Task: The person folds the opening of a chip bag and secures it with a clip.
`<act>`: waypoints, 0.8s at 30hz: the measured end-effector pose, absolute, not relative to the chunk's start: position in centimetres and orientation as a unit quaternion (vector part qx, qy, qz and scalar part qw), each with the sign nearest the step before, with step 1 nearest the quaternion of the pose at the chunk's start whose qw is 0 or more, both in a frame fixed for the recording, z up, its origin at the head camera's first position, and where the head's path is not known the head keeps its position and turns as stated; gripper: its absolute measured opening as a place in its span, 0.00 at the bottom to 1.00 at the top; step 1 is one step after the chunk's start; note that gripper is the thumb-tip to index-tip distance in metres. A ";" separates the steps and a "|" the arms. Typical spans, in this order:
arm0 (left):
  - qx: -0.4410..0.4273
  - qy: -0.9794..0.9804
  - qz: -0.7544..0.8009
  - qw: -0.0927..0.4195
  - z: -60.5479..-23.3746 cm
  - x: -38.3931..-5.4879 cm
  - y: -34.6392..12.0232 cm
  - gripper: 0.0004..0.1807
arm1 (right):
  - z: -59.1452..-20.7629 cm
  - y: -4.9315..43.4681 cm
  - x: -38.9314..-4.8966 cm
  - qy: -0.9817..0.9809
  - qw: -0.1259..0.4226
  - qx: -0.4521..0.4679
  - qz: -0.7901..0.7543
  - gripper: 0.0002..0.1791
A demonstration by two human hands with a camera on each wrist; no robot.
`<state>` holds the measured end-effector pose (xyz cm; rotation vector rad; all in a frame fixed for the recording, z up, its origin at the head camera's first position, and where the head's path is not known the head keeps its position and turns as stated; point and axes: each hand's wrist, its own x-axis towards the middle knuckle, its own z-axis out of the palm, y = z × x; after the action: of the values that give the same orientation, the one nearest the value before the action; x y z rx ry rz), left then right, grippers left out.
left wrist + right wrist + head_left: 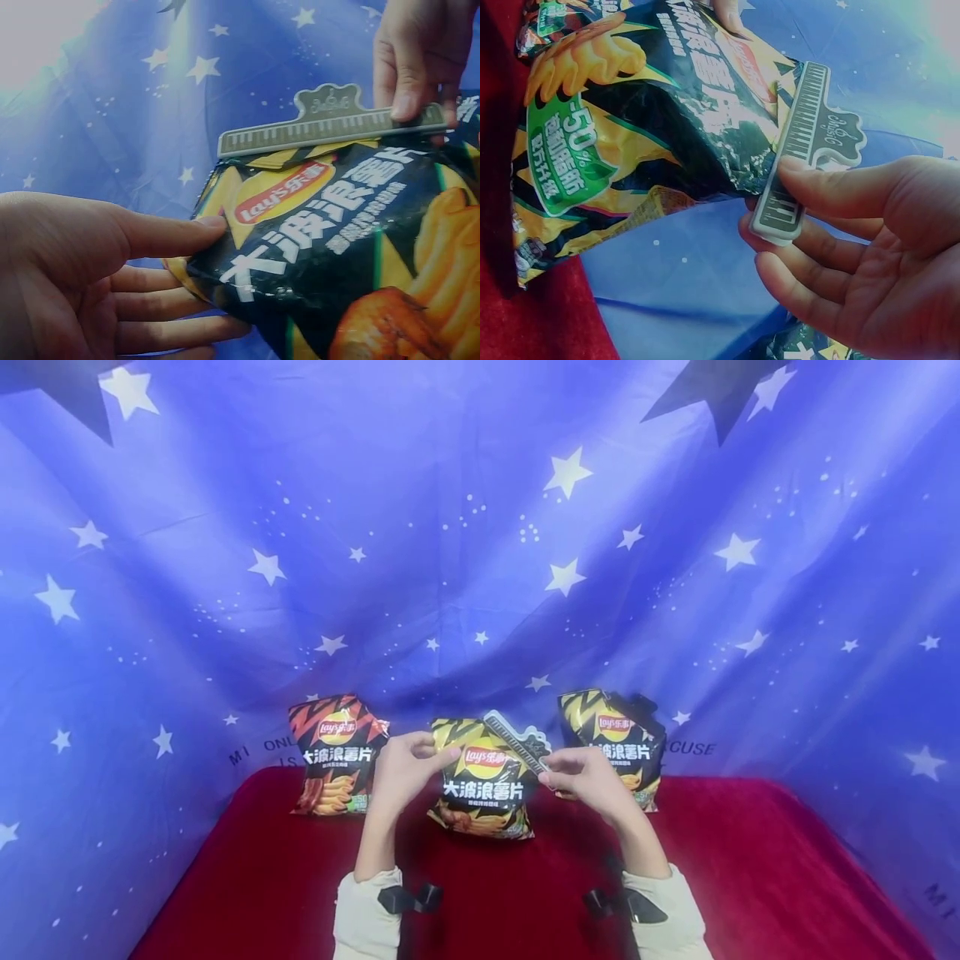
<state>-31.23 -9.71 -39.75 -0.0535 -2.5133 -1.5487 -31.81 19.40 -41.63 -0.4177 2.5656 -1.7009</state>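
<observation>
A black and yellow bag of potato chips [483,814] is in the middle of the head view, tilted between both hands. My left hand [408,768] pinches its upper left side, thumb [176,234] on the front and the other fingers behind. Across the bag's slanted top lies a long grey bag clip [315,135] with a piano-key pattern and a scalloped tab. My right hand [870,240] pinches the clip's right end between the thumb on its face and the fingers behind it.
A red and black chip bag [330,781] stands at the left. Another yellow and black bag [615,727], with a dark piece along its slanted top, stands behind my right hand. Red cloth [750,860] covers the table; a blue star-patterned curtain [450,585] hangs behind.
</observation>
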 end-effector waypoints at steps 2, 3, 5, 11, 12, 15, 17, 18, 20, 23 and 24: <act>-0.016 -0.843 -0.527 0.108 -39.7 -31.3 -9.3 0.30 | -41.5 19.4 -31.8 0.824 0.009 -0.127 -0.552 0.19; -0.011 -0.841 -0.529 0.115 -39.7 -31.3 -9.1 0.29 | -41.5 19.4 -31.9 0.825 0.001 -0.125 -0.551 0.19; -0.003 -0.836 -0.533 0.130 -39.8 -31.4 -8.6 0.28 | -41.4 19.2 -32.0 0.830 -0.017 -0.123 -0.543 0.18; 0.029 -0.820 -0.544 0.175 -40.6 -32.2 -7.4 0.27 | -40.7 18.9 -32.7 0.852 -0.055 -0.105 -0.511 0.16; 0.033 -0.820 -0.543 0.179 -40.6 -32.3 -7.2 0.26 | -40.6 18.8 -32.8 0.854 -0.058 -0.097 -0.508 0.16; 0.038 -0.827 -0.529 0.187 -40.5 -33.0 -6.6 0.26 | -40.3 18.7 -33.3 0.862 -0.066 -0.065 -0.497 0.16; 0.042 -0.834 -0.518 0.184 -40.4 -33.4 -6.3 0.27 | -40.2 18.7 -33.5 0.868 -0.070 -0.050 -0.490 0.16; 0.043 -0.836 -0.515 0.182 -40.4 -33.6 -6.1 0.27 | -40.2 18.7 -33.7 0.871 -0.073 -0.044 -0.483 0.16; 0.045 -0.841 -0.509 0.179 -40.3 -34.0 -5.7 0.27 | -40.2 18.6 -33.9 0.879 -0.083 -0.033 -0.469 0.15; 0.046 -0.842 -0.507 0.177 -40.3 -34.5 -5.3 0.28 | -40.5 18.5 -34.1 0.892 -0.101 -0.019 -0.440 0.14; 0.047 -0.841 -0.509 0.177 -40.3 -34.6 -5.2 0.28 | -40.6 18.4 -34.2 0.896 -0.106 -0.014 -0.430 0.14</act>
<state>-34.61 -5.19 -40.32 0.1336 -2.3803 -1.4392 -34.15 18.41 -40.55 -0.0485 3.0243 -1.4516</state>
